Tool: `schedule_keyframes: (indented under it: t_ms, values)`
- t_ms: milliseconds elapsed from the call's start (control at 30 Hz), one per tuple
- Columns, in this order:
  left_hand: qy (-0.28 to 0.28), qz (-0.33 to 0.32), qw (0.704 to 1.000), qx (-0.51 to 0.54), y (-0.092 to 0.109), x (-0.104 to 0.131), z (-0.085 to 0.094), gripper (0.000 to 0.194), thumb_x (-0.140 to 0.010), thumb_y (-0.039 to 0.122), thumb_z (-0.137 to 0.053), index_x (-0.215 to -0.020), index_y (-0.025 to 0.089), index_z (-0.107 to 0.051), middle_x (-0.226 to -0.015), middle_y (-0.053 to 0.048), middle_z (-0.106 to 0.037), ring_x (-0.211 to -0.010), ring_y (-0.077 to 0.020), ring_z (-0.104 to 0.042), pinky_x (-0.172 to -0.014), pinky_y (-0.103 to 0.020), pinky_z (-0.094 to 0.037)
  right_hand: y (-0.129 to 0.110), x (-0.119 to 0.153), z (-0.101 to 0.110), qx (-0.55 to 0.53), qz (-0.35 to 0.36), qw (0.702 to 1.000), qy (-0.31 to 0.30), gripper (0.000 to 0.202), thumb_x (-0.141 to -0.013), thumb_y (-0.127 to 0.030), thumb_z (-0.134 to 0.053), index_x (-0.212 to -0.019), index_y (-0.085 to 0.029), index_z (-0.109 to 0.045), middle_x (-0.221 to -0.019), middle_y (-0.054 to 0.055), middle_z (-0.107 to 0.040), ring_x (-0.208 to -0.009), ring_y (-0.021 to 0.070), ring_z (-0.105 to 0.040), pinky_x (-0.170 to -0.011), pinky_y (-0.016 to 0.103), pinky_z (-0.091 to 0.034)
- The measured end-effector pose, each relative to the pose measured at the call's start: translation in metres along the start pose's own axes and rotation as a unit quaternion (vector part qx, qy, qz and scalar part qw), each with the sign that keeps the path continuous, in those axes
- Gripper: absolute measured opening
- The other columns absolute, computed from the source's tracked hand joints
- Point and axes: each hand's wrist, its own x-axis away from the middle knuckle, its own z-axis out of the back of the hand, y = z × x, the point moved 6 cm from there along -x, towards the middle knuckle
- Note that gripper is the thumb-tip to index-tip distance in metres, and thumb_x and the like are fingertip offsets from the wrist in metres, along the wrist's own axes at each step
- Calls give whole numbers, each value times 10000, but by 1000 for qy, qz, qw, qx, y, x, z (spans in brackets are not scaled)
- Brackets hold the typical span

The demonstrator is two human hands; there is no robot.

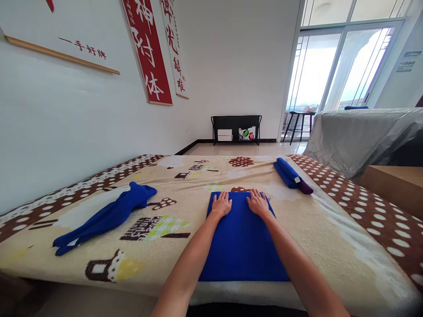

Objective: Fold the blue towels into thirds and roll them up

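A blue cloth (243, 251), probably a towel, lies flat as a neat rectangle at the near edge of the bed. On its far left corner rests my left hand (222, 203), palm down with the fingers stretched forward. My right hand (258, 202) presses flat near the far right corner, fingers spread. Both hands touch the cloth without gripping it. Off to the left is a crumpled blue cloth (109, 215) with a small white label. Beyond my right hand lie rolled cloths, one blue (287, 173) and one purple (306, 188).
The bed's cream patterned blanket (172, 264) has a brown polka-dot border. At the right stand a cardboard box (393, 187) and a plastic-covered piece of furniture (350, 132). A black rack (236, 127) is against the far wall, and a stool (299, 123) stands by the glass door.
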Motion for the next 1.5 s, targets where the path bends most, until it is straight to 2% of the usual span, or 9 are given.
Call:
schedule_keyframes:
  t_ms: [67, 133, 333, 433, 567, 733, 833, 1167, 1500]
  values:
    - [-7, -31, 999, 6, 13, 4, -5, 617, -969, 496, -218, -1517, 223, -296, -1611, -42, -222, -1492, -206, -159, -1201, -449, -129, -18, 5, -7, -9, 42, 999, -9, 582, -990, -484, -234, -1525, -259, -276, -1607, 9, -204, -1485, 139, -118, -1186, 354, -87]
    - [-3, -33, 999, 9, 13, 9, -7, 625, -971, 525, -189, -1519, 240, -289, -1615, -35, -210, -1492, -199, -160, -1199, -452, -132, -20, 10, -11, -14, 48, 999, -12, 586, -990, -518, -219, -1518, -274, -288, -1602, -1, -224, -1480, 132, -142, -1185, 357, -102]
    - [17, 48, 999, 7, -42, 24, 10, 640, -972, 530, -163, -1515, 217, -293, -1608, -91, -215, -1484, -246, -190, -1177, -529, -152, 39, 22, -1, -8, -21, 1000, -10, 650, -993, -510, -166, -1528, -152, -258, -1596, 87, -224, -1481, 197, -163, -1182, 452, -127]
    - [18, 58, 998, 4, -52, 33, 19, 643, -975, 496, -186, -1508, 157, -305, -1595, -142, -232, -1476, -277, -213, -1170, -563, -143, 54, 31, 7, 0, -30, 1000, -8, 639, -993, -485, -192, -1518, -131, -284, -1588, 107, -238, -1481, 225, -163, -1181, 486, -113]
    - [22, -6, 1000, -1, -18, 60, 21, 624, -978, 445, -228, -1504, 121, -317, -1598, -150, -209, -1490, -280, -157, -1183, -563, -77, 31, 53, 9, 4, 4, 1000, 3, 661, -988, -466, -220, -1518, -74, -265, -1592, 145, -197, -1493, 250, -95, -1188, 503, -44]
    - [-3, -145, 989, 9, 50, 120, 7, 591, -971, 412, -285, -1514, 182, -318, -1596, -63, -252, -1481, -221, -206, -1198, -450, -191, -34, 109, -4, -12, 131, 991, -21, 595, -972, -366, -254, -1525, -150, -285, -1590, 59, -217, -1483, 187, -160, -1197, 405, -140]
    - [9, -179, 984, 14, 68, 153, 4, 577, -969, 320, -289, -1515, 133, -312, -1582, -102, -278, -1477, -226, -219, -1198, -449, -203, -55, 145, -10, -18, 172, 984, -30, 595, -942, -256, -262, -1525, -141, -285, -1585, 50, -217, -1479, 174, -170, -1193, 386, -180]
    - [120, -231, 966, 6, 59, 233, 24, 526, -1002, 392, -343, -1514, 275, -307, -1544, -67, -368, -1432, -228, -335, -1150, -466, -332, -29, 218, 12, -61, 239, 965, 89, 547, -999, -447, -314, -1521, -288, -278, -1552, 7, -305, -1446, 200, -271, -1178, 440, -303]
    - [155, -263, 950, -65, 30, 267, 25, 625, -991, 440, -373, -1550, 258, -161, -1562, -74, -310, -1431, -265, -332, -1137, -456, -348, 11, 258, 18, -22, 306, 949, 68, 636, -984, -422, -393, -1541, -354, -94, -1577, -18, -206, -1447, 219, -257, -1179, 459, -321]
